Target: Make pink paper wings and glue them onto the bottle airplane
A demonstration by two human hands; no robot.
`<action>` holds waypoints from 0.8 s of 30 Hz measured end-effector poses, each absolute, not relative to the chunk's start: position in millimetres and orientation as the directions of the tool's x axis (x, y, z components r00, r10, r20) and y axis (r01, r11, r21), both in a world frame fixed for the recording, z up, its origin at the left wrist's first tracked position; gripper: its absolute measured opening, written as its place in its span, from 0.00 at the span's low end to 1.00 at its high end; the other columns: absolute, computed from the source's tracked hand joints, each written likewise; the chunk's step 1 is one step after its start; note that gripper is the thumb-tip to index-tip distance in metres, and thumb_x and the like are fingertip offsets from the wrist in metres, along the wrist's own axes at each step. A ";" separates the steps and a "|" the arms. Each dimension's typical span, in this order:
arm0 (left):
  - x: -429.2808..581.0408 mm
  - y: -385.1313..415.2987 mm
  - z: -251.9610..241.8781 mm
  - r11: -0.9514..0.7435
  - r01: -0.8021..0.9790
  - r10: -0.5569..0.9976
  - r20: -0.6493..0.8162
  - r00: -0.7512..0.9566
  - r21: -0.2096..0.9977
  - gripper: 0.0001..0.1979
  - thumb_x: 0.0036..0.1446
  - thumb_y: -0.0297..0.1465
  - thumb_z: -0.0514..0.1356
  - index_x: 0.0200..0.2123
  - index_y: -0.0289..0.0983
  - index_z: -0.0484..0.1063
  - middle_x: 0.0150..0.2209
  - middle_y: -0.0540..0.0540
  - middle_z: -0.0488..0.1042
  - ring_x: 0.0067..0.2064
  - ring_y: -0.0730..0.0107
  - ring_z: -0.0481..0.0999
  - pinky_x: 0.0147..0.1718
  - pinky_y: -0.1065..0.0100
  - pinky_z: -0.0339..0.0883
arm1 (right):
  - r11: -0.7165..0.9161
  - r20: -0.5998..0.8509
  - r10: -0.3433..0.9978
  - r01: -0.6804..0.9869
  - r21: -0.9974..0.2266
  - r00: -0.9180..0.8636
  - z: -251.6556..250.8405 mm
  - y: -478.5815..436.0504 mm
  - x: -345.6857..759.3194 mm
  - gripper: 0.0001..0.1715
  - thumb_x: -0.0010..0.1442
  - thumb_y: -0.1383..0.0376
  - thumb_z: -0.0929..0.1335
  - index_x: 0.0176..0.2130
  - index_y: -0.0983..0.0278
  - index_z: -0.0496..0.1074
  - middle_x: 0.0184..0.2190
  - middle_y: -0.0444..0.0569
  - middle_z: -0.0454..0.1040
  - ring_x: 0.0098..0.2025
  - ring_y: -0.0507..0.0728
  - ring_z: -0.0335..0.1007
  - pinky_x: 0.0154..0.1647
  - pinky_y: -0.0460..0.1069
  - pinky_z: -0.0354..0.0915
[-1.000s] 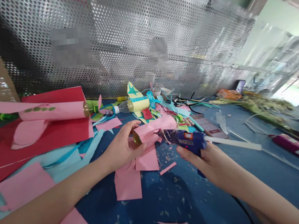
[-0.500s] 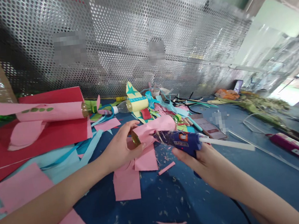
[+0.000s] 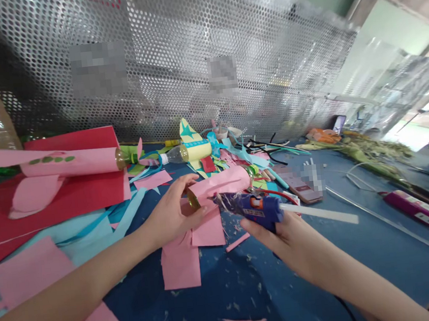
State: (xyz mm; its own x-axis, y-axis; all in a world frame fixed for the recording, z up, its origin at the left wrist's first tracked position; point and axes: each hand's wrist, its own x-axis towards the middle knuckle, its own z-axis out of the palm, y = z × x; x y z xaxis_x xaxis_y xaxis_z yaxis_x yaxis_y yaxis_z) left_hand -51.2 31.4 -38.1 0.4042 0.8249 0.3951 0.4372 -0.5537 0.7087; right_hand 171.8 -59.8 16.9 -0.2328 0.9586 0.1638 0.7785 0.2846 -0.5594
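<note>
Pink-wrapped bottle [image 3: 220, 183] stays clasped in the left hand [image 3: 174, 211]; the right hand [image 3: 286, 237], gripping the glue gun [image 3: 255, 205], has edged leftward — gun tip now just beside the bottle.

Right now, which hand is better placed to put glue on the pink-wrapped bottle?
Probably the right hand: it holds the blue glue gun, whose nozzle points at the pink-wrapped bottle from close by. The left hand is busy gripping the bottle's base end.
</note>
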 end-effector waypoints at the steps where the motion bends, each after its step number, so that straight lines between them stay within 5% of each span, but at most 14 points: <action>1: -51.2 31.5 -38.3 -0.555 0.436 0.824 0.396 0.406 0.709 0.28 0.53 0.37 0.62 0.55 0.40 0.56 0.55 0.38 0.64 0.57 0.52 0.67 0.55 0.51 0.62 | 0.286 0.164 0.958 0.779 -0.558 -0.234 16.3 -60.4 170.6 0.23 0.64 0.51 0.58 0.43 0.63 0.72 0.32 0.50 0.78 0.33 0.60 0.74 0.34 0.51 0.69; 10: -48.8 27.6 -33.3 -0.512 0.389 0.842 0.355 0.407 0.766 0.26 0.53 0.36 0.60 0.54 0.38 0.56 0.53 0.37 0.65 0.55 0.51 0.69 0.46 0.54 0.70 | 0.281 0.197 0.958 0.814 -0.509 -0.207 21.1 -54.9 181.4 0.20 0.64 0.54 0.58 0.35 0.62 0.72 0.26 0.50 0.76 0.34 0.62 0.74 0.35 0.52 0.70; 24: -49.4 28.1 -33.5 -0.522 0.434 0.843 0.368 0.392 0.734 0.27 0.52 0.36 0.61 0.54 0.38 0.57 0.54 0.37 0.65 0.57 0.52 0.67 0.51 0.52 0.67 | 0.281 0.173 0.960 0.786 -0.551 -0.222 18.3 -57.5 177.8 0.22 0.64 0.53 0.58 0.43 0.63 0.72 0.32 0.53 0.77 0.38 0.63 0.75 0.37 0.54 0.70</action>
State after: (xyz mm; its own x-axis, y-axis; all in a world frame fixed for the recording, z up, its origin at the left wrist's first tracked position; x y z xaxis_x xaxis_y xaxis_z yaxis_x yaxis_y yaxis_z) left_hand -49.4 28.1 -33.5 0.3919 0.8431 0.3682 0.4340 -0.5223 0.7340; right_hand 177.8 -57.5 18.3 -0.2220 0.9596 0.1730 0.7856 0.2811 -0.5513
